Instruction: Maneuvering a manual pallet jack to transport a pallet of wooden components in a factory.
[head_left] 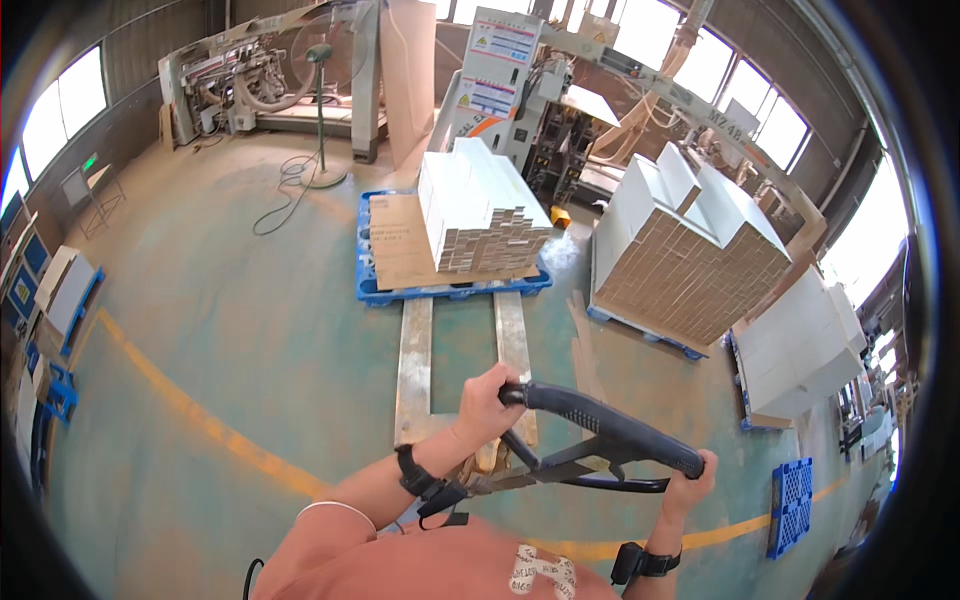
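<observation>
Both my hands are closed around the black loop handle (610, 425) of a pallet jack. My left hand (488, 405) grips its left end, and my right hand (692, 484) wraps round the right corner. Ahead of me the jack's two worn, pale forks (414, 360) reach along the floor to a blue plastic pallet (365, 250). How far they go under it is hidden. On that pallet lies a cardboard sheet (398, 240), with a stack of white-faced boards (490, 205) on top, its brown cut ends facing me.
A taller board stack (690, 260) stands on a pallet at the right, with a white-topped stack (800, 345) beyond it. An empty blue pallet (790, 508) is at lower right. Machines (495, 85) and a stand fan (320, 120) with a loose floor cable are behind. Yellow lines (200, 420) cross the floor.
</observation>
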